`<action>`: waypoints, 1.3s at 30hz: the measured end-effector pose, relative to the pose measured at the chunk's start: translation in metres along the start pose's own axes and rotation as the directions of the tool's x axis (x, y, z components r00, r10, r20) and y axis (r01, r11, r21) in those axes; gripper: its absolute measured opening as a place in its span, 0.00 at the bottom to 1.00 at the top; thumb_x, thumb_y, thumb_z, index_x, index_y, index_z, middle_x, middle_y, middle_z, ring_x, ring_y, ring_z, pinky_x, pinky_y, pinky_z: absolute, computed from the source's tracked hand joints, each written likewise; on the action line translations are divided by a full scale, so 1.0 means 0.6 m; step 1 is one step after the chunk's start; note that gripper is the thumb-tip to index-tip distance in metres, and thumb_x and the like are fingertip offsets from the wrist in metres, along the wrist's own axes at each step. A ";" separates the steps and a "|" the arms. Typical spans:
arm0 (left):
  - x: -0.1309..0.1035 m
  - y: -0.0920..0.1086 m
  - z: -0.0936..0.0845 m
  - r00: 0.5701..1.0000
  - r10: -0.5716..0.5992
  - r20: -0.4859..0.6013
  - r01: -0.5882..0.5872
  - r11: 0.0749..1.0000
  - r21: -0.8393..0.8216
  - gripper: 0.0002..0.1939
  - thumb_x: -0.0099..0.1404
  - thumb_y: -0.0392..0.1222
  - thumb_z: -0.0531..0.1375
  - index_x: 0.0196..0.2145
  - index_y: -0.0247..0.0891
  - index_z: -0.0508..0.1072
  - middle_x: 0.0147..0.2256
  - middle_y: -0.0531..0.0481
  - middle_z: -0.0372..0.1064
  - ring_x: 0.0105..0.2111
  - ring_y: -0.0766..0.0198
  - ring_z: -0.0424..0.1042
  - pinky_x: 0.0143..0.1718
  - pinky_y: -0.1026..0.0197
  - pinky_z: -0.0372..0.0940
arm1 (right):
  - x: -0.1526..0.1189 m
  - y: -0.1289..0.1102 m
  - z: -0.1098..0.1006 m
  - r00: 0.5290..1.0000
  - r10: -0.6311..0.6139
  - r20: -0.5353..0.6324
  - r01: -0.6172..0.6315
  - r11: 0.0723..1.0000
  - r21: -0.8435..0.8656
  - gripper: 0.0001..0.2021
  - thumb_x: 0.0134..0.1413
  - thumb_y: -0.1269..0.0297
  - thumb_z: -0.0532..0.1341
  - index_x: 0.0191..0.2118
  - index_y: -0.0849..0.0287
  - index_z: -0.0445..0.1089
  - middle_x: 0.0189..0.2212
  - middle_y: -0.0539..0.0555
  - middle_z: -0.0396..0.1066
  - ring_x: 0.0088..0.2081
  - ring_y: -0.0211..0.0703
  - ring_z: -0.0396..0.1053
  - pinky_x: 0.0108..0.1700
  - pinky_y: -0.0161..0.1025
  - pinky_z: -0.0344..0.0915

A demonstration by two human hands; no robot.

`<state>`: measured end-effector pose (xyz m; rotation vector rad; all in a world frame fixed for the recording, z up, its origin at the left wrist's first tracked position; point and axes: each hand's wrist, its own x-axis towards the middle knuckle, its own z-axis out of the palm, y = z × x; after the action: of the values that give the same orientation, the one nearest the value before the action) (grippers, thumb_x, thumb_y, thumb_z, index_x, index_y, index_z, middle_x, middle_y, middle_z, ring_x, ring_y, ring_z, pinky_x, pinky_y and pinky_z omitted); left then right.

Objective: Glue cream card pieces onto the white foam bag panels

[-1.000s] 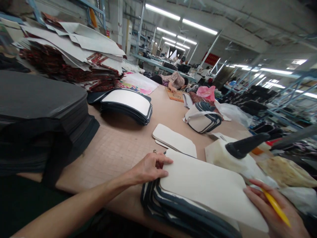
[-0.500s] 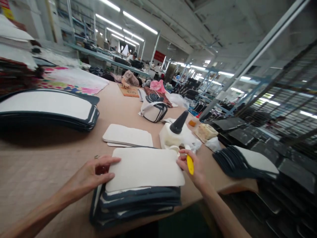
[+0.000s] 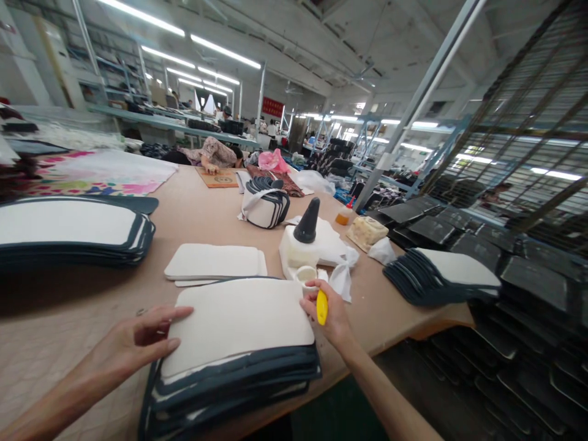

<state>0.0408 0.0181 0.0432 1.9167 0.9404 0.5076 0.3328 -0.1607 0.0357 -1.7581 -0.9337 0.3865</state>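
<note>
A white rounded panel (image 3: 243, 318) lies on top of a stack of dark-edged pieces (image 3: 239, 383). My left hand (image 3: 142, 337) rests at the panel's left edge, thumb and fingers apart. At its right edge is my right hand (image 3: 328, 309), fingers closed round a yellow-handled tool (image 3: 322, 307); the tool's far end is hidden. Just beyond the right hand sits a small white cup (image 3: 306, 275), beside a whitish container with a black cone (image 3: 309, 222). Several white panels (image 3: 214, 260) lie behind the stack.
A dark-edged stack (image 3: 68, 223) is at the left, another (image 3: 454, 269) at the right table edge. Further back are a strapped bundle (image 3: 266, 205), an orange glue bottle (image 3: 344, 212), a cream block (image 3: 366, 231) and a person's hand (image 3: 210, 168) on a brown board.
The view has shifted, so the table items sit further left. Both hands keep about the same places at the top panel's edges, the yellow tool still in my right hand.
</note>
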 end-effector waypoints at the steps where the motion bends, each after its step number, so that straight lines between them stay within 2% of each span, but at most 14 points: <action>1: -0.001 0.006 -0.002 1.000 -0.024 0.011 0.024 1.000 -0.014 0.19 0.42 0.49 0.66 0.36 0.52 0.78 0.37 0.53 0.75 0.34 0.52 0.72 0.33 0.57 0.70 | 0.000 0.000 0.002 1.000 -0.004 -0.011 0.003 1.000 -0.010 0.13 0.42 0.63 0.61 0.37 0.57 0.62 0.21 0.45 0.65 0.22 0.37 0.63 0.25 0.34 0.59; 4: -0.004 0.016 -0.007 0.995 -0.076 0.060 0.080 0.995 -0.060 0.19 0.45 0.50 0.65 0.38 0.52 0.77 0.42 0.53 0.73 0.39 0.49 0.71 0.37 0.54 0.68 | -0.002 -0.001 0.006 1.000 -0.009 -0.029 0.008 0.999 -0.035 0.12 0.44 0.62 0.60 0.37 0.56 0.63 0.21 0.45 0.66 0.22 0.38 0.63 0.25 0.35 0.59; 7: -0.010 0.015 -0.008 0.994 -0.064 0.089 0.072 0.994 -0.083 0.19 0.49 0.49 0.64 0.41 0.47 0.77 0.45 0.49 0.72 0.42 0.50 0.69 0.41 0.55 0.66 | -0.009 -0.001 0.008 1.000 -0.010 -0.028 0.009 0.999 -0.043 0.12 0.45 0.61 0.61 0.37 0.56 0.63 0.22 0.47 0.66 0.23 0.39 0.63 0.25 0.36 0.59; 11: -0.019 0.009 -0.002 0.991 -0.051 0.124 0.072 0.983 -0.171 0.19 0.52 0.46 0.61 0.43 0.41 0.76 0.39 0.48 0.72 0.38 0.56 0.69 0.40 0.57 0.64 | -0.013 0.006 0.001 1.000 0.011 -0.020 -0.012 0.998 -0.064 0.16 0.44 0.57 0.62 0.39 0.56 0.62 0.23 0.48 0.67 0.23 0.41 0.64 0.26 0.37 0.60; 16: -0.022 0.009 0.005 0.988 -0.067 0.139 0.109 0.942 -0.319 0.21 0.48 0.41 0.63 0.42 0.35 0.75 0.26 0.53 0.65 0.29 0.64 0.64 0.31 0.64 0.60 | -0.004 0.011 -0.005 0.997 0.072 -0.031 -0.073 0.996 -0.052 0.22 0.38 0.52 0.64 0.39 0.56 0.62 0.24 0.49 0.69 0.25 0.43 0.66 0.26 0.38 0.62; 24: -0.017 0.001 0.003 0.983 -0.045 0.180 0.111 0.918 -0.380 0.20 0.47 0.42 0.64 0.40 0.36 0.76 0.25 0.54 0.63 0.27 0.66 0.62 0.29 0.65 0.59 | -0.004 -0.001 -0.003 0.999 0.050 -0.003 -0.050 0.992 -0.119 0.20 0.42 0.53 0.62 0.40 0.55 0.60 0.24 0.48 0.68 0.25 0.42 0.66 0.26 0.37 0.62; 28: -0.012 -0.007 0.002 0.978 -0.035 0.206 0.115 0.913 -0.391 0.21 0.45 0.42 0.66 0.40 0.36 0.76 0.26 0.53 0.63 0.28 0.65 0.61 0.28 0.65 0.58 | 0.000 0.010 -0.002 1.000 0.025 0.009 -0.023 0.979 -0.201 0.18 0.44 0.54 0.61 0.41 0.55 0.60 0.24 0.48 0.68 0.28 0.43 0.67 0.29 0.38 0.62; 33: -0.012 -0.016 0.001 0.973 0.013 0.231 0.090 0.897 -0.432 0.20 0.47 0.41 0.66 0.40 0.35 0.76 0.28 0.53 0.61 0.29 0.67 0.60 0.29 0.66 0.57 | 0.002 0.016 -0.001 1.000 0.023 -0.001 -0.023 0.966 -0.256 0.20 0.43 0.53 0.61 0.41 0.56 0.60 0.25 0.49 0.69 0.29 0.44 0.68 0.30 0.38 0.63; 39: -0.014 -0.025 0.010 0.971 0.082 0.227 0.029 0.895 -0.445 0.18 0.49 0.40 0.64 0.41 0.38 0.75 0.38 0.51 0.60 0.28 0.69 0.61 0.28 0.66 0.59 | -0.003 0.004 -0.002 1.000 0.018 -0.019 -0.022 0.955 -0.295 0.20 0.42 0.51 0.60 0.41 0.55 0.61 0.24 0.49 0.70 0.28 0.45 0.69 0.28 0.38 0.64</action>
<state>0.0337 0.0126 0.0272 1.5301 0.5783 0.4488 0.3332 -0.1630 0.0338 -2.0405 -1.0030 0.2541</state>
